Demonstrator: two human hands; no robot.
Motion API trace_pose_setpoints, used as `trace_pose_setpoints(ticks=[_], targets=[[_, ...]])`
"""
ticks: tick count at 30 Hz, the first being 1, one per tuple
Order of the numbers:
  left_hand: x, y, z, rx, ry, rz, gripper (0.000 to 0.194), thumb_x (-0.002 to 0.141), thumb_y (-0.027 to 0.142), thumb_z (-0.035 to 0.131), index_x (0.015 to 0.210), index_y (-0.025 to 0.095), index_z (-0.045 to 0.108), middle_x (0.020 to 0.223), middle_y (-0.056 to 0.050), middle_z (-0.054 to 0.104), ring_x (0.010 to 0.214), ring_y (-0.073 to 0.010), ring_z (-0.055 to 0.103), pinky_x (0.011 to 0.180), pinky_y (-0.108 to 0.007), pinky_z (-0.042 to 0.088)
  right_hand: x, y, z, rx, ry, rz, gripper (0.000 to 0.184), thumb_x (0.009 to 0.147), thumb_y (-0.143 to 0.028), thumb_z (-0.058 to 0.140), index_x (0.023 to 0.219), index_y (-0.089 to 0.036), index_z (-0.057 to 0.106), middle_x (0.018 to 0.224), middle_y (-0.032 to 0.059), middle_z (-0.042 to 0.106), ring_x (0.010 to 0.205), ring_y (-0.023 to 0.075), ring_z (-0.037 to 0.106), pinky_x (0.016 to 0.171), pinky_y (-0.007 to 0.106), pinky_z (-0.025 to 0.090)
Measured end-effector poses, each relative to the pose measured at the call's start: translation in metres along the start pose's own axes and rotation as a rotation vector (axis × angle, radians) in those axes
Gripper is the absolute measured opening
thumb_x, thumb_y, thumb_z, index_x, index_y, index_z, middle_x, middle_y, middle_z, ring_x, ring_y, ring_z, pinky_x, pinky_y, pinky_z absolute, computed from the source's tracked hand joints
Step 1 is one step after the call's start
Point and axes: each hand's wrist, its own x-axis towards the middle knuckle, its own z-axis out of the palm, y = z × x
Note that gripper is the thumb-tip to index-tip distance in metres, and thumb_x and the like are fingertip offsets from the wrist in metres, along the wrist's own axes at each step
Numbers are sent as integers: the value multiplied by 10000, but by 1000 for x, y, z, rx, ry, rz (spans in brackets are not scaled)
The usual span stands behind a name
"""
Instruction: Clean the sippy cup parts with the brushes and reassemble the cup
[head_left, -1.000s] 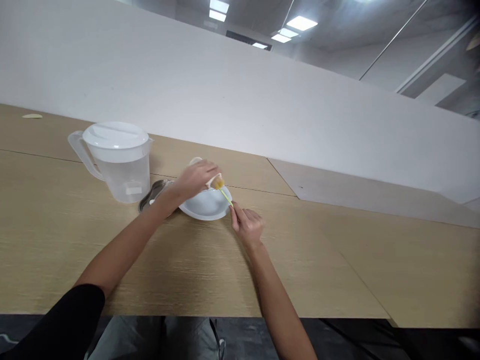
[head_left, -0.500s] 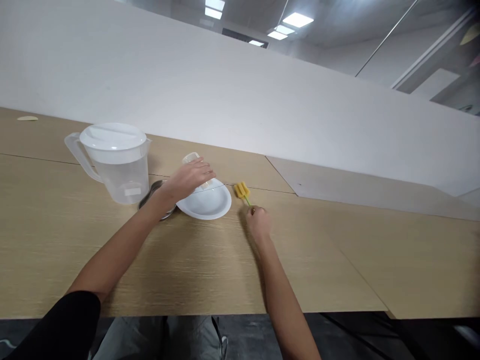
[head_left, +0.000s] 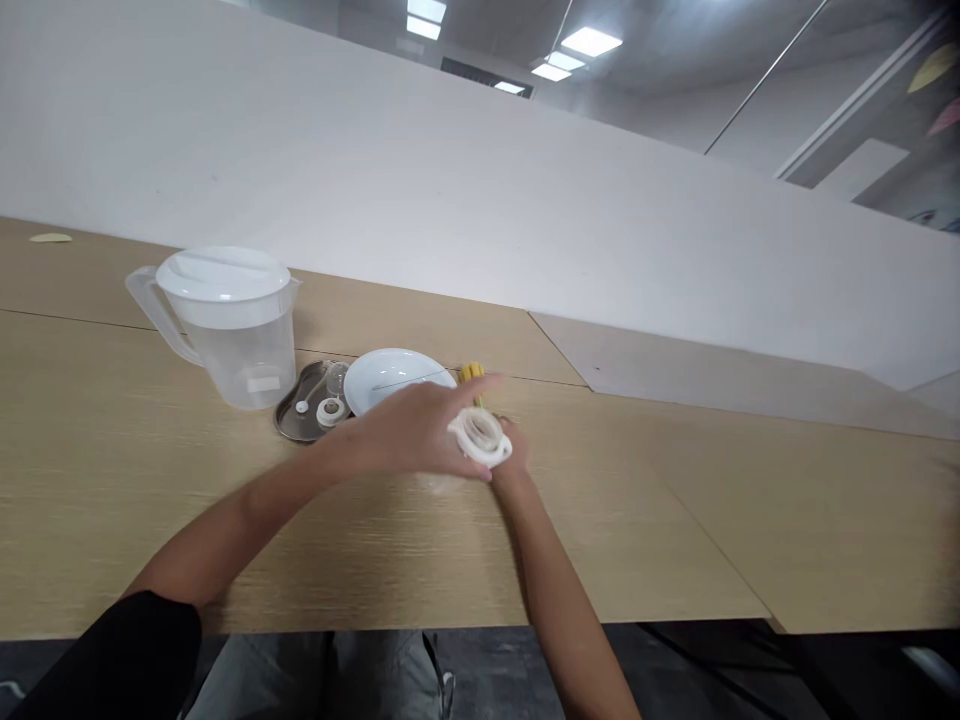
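My left hand [head_left: 412,432] reaches across to the right and pinches a white plastic ring-shaped cap [head_left: 480,437], which is slightly blurred. The cap lies just over my right hand [head_left: 511,450]. That hand holds a bottle brush with a yellow sponge head [head_left: 471,375], whose stem is hidden behind my fingers. Behind my left hand is a white plate [head_left: 394,378]. On the steel tray [head_left: 289,420] to its left stand a small clear cup [head_left: 337,378] and a white ring piece [head_left: 330,410], with a small white-knobbed part [head_left: 302,406] beside them.
A clear plastic pitcher with a white lid [head_left: 232,340] stands left of the tray. The pale wood table [head_left: 637,520] spreads right, with seams across it. A grey board [head_left: 712,370] lies at the far right, before a white wall panel [head_left: 375,180].
My left hand has moved right past the plate, and now pinches the white cap. The clear cup now stands on the tray. The brush head has swung closer to my right hand.
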Motion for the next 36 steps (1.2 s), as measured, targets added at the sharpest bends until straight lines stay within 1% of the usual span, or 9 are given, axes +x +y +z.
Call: trace_pose_setpoints(ticks=[4,7,10,15,18,25,29,33,36], targets=[[-4,8,25,171,-192,89,685,736,318,655,1356,171,407,961,-74,683,849,-233,643,663,-280,459,3,2,5,65,94,-4,366,934,-389,419,1131,-152,616,1071,128,651,947,226,640,724,280,432],[-4,5,38,302,-282,134,380,722,234,620,1082,123,572,920,-94,675,819,-241,640,620,-289,459,6,3,10,140,254,6,348,945,-335,401,1150,-150,611,1076,121,648,934,211,631,728,273,415],[-1,2,43,370,-343,151,220,706,206,616,899,102,595,871,-100,665,771,-229,626,586,-298,448,5,2,11,168,352,-27,322,938,-293,412,1125,-143,626,1004,110,660,868,196,625,701,266,391],[5,-4,46,449,-389,215,295,720,267,646,928,60,619,1013,-151,650,896,-235,601,638,-290,453,3,-2,12,187,394,-69,296,923,-262,430,1060,-132,658,933,101,666,785,173,599,654,255,347],[7,-8,46,462,-412,209,328,727,297,657,943,51,632,1023,-149,646,932,-232,592,686,-285,463,3,-2,14,185,403,-76,276,910,-240,450,1032,-125,669,905,99,665,761,168,587,636,253,329],[9,-14,41,521,-401,7,292,721,315,640,902,87,669,1007,-162,647,828,-259,631,645,-328,483,5,-1,19,183,410,-114,273,908,-246,457,995,-122,683,886,103,670,731,161,575,613,250,318],[11,-22,41,553,-338,-65,331,700,304,645,954,92,665,979,-162,666,882,-300,637,731,-379,495,7,0,22,222,444,-127,283,903,-239,438,971,-122,688,866,102,674,727,162,579,629,252,336],[11,-34,21,385,-303,-53,584,699,453,672,1177,129,588,1155,-143,641,1050,-301,596,874,-381,466,6,0,20,302,491,-154,316,898,-255,406,974,-122,682,857,98,677,724,165,581,648,254,366],[10,-55,-11,211,-154,-131,656,777,584,562,1279,163,523,1303,-105,575,1155,-252,548,958,-328,424,11,-9,8,333,478,-157,330,896,-262,391,1005,-132,674,897,104,690,737,171,593,652,258,388]])
